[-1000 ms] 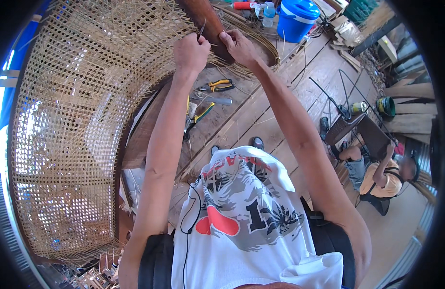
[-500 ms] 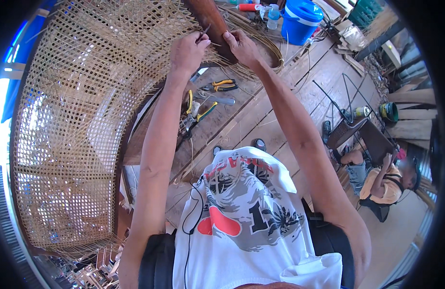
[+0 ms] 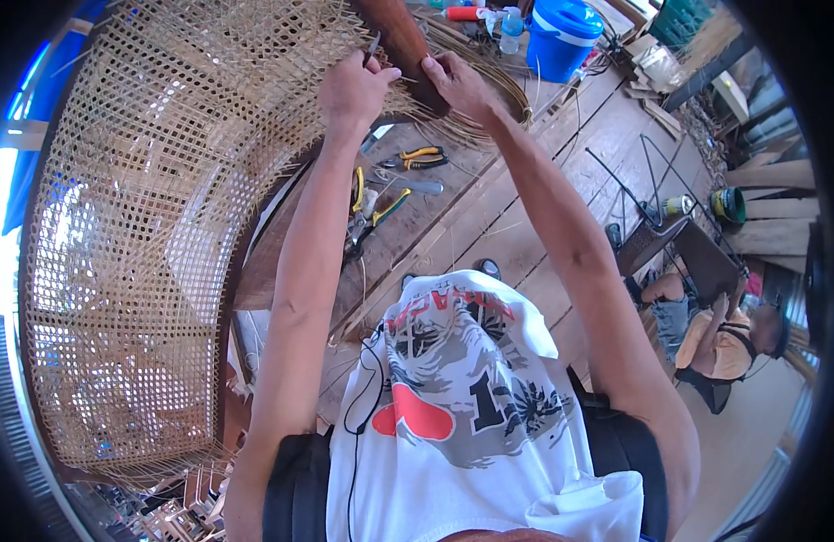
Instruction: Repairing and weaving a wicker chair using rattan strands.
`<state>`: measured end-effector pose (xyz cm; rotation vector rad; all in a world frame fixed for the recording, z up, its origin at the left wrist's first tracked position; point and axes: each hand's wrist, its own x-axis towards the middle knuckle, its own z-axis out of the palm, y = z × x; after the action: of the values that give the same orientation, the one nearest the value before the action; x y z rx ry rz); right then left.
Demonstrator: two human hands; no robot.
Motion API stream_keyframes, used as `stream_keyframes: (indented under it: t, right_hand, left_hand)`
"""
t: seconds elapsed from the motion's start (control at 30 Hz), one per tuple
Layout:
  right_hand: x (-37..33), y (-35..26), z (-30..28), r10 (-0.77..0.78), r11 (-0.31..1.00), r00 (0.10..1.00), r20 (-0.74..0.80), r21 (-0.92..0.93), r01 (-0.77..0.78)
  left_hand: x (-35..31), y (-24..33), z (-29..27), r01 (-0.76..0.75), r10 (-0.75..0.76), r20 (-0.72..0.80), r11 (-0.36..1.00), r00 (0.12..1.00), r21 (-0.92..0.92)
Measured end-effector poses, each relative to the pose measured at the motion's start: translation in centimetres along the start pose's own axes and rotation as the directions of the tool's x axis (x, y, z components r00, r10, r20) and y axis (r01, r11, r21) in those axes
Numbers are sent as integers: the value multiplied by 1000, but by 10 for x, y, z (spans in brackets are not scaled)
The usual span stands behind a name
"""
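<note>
A large woven cane panel [image 3: 137, 244] in a dark wooden frame fills the left side. Loose cane ends stick out along its upper right part, beside a thick brown wooden rail [image 3: 397, 36]. My left hand [image 3: 355, 92] is closed on a thin, dark pointed tool [image 3: 372, 49], its tip upward, close to the cane by the rail. The tool's exact kind is not clear. My right hand [image 3: 460, 86] grips the right side of the rail, thumb on top; its other fingers are partly hidden.
Pliers with yellow-black handles [image 3: 423, 158], yellow-green-handled pliers [image 3: 381, 210] and a flat metal blade [image 3: 420, 187] lie on the planks below my hands. Behind the rail are coiled cane strands [image 3: 518, 98], a bottle [image 3: 512, 32] and a blue bucket [image 3: 561, 41]. Another person [image 3: 719, 343] sits at right.
My left hand has turned slightly, so the pointed tool stands more upright and further left, with the thumb stretched out. My right hand stays on the rail.
</note>
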<state>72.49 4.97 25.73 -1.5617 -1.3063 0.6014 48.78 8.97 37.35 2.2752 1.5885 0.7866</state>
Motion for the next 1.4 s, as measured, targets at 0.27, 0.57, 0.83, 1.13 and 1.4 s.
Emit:
stream_keyframes:
  t: [0.27,0.57,0.83,1.13,1.4]
  right_hand:
    - [-74,-33,33,-236,959,933,-271,-223,178]
    - [-76,-49,55,-93,990,970,-223,84,114]
    - [-41,-12,37,-102,995,879,-467,-68,79]
    - [3,-1,-8,29,994,976,-215,-94,-50]
    - [15,11,-6,1,985,979,-203,-168,-35]
  left_hand:
    - [-23,-58,1,-430,418,-100,874,903,-225]
    - [6,-68,2,-523,554,114,823,824,-222]
    - [1,-55,16,-577,582,27,810,813,-100]
    - [16,-39,29,-511,515,132,857,847,-64]
    - [23,-24,33,-472,480,158,877,863,-88]
